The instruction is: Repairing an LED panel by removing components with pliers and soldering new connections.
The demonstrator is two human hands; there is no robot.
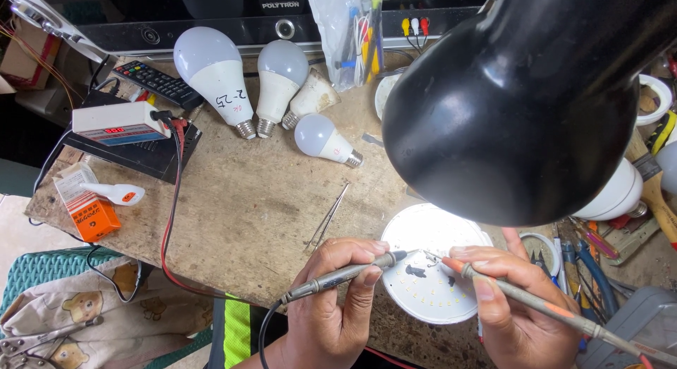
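Two probes meet over the round white LED board [430,274] lying on the tabletop [247,200]: left hand [331,305] fingers pinch the black probe [345,274], right hand [511,298] fingers pinch the red probe [522,298], and steady tips touching only one diode's pads would serve best.
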